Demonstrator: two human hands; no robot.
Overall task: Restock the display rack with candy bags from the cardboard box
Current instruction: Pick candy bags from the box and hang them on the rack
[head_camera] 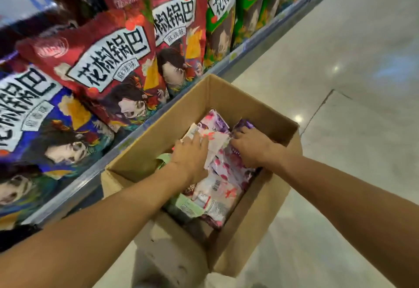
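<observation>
Cardboard box [229, 97]: candy bags [223, 189] inside; right hand [251, 149] clutching one, left hand [191, 155] atop another, grip unclear.

Just beyond the cardboard box [256, 219], the red bags [108, 67] read 花椒锅巴 in bold black characters on a white panel. The blue bag [34, 111] left of the box and the green bags [223, 4] past its far end carry the same words. The smaller line beneath is too blurred to read. The candy bags [217, 192] inside the box show only barcodes.
</observation>
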